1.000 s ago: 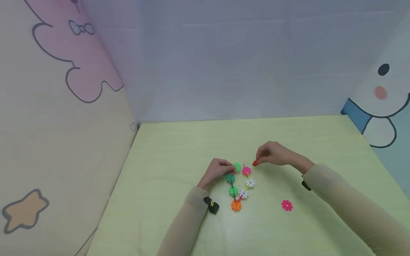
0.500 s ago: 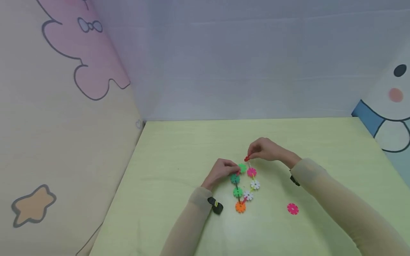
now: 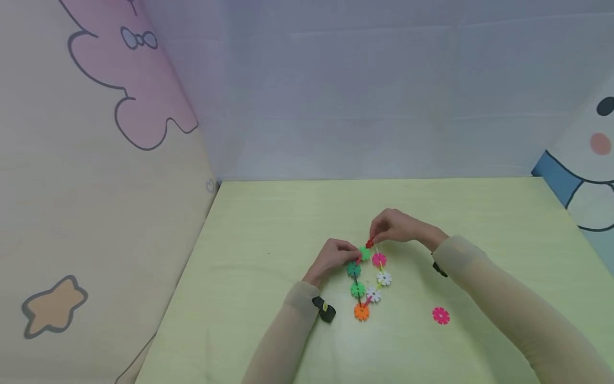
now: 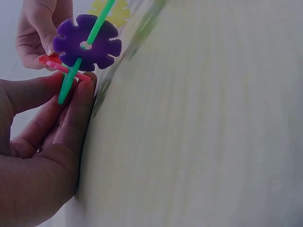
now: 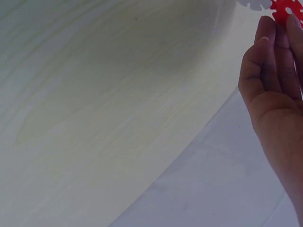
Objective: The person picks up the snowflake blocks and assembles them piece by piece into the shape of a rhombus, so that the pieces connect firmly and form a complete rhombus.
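Observation:
Slotted snowflake discs are linked into a curved chain on the table in the head view. Its left side runs from a light green disc [image 3: 365,253] past a teal disc [image 3: 353,269] and a green disc [image 3: 357,289] to an orange disc [image 3: 362,312]. At the light green end, my left hand [image 3: 334,259] pinches a pink disc [image 4: 71,71], seen edge-on in the left wrist view. My right hand [image 3: 396,226] holds a red disc [image 5: 288,10] between thumb and fingers. That disc is right at the light green one; whether their slots engage cannot be told.
The chain's right side has a pink disc [image 3: 379,260] and two white discs [image 3: 384,278], joined by edge-on pieces. One loose pink disc [image 3: 441,316] lies at the right on the pale yellow table [image 3: 268,213]. Printed walls enclose the back and sides.
My right hand has brought the red disc leftward and then down against the light green disc. The left hand keeps its pinch in place, while the head view has shifted slightly.

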The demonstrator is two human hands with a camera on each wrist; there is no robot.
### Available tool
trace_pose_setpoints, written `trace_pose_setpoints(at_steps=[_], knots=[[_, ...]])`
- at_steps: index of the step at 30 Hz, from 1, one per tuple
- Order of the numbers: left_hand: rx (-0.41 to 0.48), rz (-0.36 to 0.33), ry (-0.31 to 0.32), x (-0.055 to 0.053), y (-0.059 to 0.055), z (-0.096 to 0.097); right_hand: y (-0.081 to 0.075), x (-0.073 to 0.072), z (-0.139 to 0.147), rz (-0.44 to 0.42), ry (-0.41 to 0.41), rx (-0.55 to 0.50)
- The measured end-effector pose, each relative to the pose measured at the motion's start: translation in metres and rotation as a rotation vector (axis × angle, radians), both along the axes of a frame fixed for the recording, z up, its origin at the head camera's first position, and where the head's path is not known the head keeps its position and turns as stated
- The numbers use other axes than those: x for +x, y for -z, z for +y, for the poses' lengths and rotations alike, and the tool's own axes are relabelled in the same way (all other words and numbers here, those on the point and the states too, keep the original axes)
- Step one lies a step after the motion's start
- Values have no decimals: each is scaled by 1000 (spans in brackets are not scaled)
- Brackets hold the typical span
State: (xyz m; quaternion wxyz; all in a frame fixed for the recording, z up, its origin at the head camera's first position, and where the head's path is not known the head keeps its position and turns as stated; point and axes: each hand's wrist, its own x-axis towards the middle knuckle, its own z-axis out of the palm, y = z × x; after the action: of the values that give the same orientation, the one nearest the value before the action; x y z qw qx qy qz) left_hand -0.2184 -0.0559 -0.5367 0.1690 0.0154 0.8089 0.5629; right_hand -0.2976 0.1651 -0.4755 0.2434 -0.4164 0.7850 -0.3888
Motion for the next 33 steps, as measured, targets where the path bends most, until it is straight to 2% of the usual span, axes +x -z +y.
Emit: trace_pose_setpoints(at_steps=[9,16,28,33], knots=[[-12,4,6,0,-1,1,4,0,-3,14,-18,-30],[-3,6,3,0,-2,2,5,1,-6,68,20,14],[15,-31,-69,1,-1,4,8,5,-9,59,70,15],[22,-28,-95,1,-2,5,7,5,-12,79,56,8]])
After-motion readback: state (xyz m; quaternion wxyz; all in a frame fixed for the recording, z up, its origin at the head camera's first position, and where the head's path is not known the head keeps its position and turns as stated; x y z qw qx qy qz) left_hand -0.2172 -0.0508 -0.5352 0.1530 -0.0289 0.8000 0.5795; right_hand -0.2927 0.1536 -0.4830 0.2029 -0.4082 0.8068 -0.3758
